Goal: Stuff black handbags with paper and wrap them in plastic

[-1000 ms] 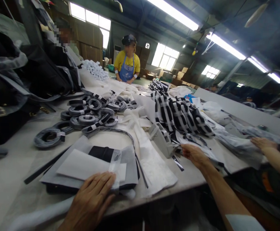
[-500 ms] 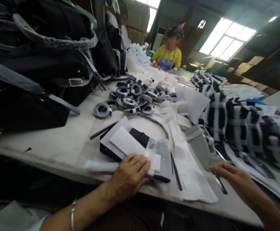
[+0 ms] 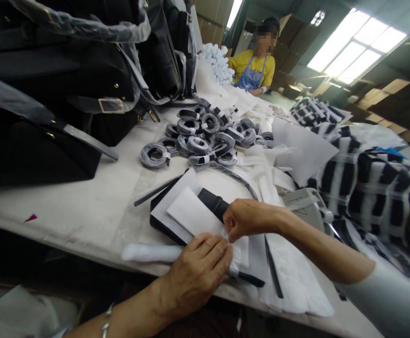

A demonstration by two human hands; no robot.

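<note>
On the table's near edge lies a black piece, seemingly leather, with grey-white wrapping sheet [image 3: 169, 204] and a smaller white foam sheet [image 3: 190, 211] over it. My left hand [image 3: 201, 265] presses on this bundle, fingers together and curled over its near side; the thumb is hidden. Touching the bundle just beyond those fingers is my right hand [image 3: 243, 218], closed in a pinch; what it holds, if anything, is hidden. A white foam roll [image 3: 151, 252] sticks out left of my left hand. A long black strap [image 3: 275, 270] lies to the right of the bundle.
Several coiled, wrapped straps [image 3: 197, 143] are piled beyond the bundle. Black bags [image 3: 50, 122] stand at left. A grey tape dispenser [image 3: 306, 204], white foam strips [image 3: 292, 267] and wrapped black pieces [image 3: 367, 188] lie at right. A person in a blue apron [image 3: 252, 75] works across the table.
My right hand has moved left from beside the tape dispenser onto the bundle. My left hand stays on the bundle. The view has shifted slightly.
</note>
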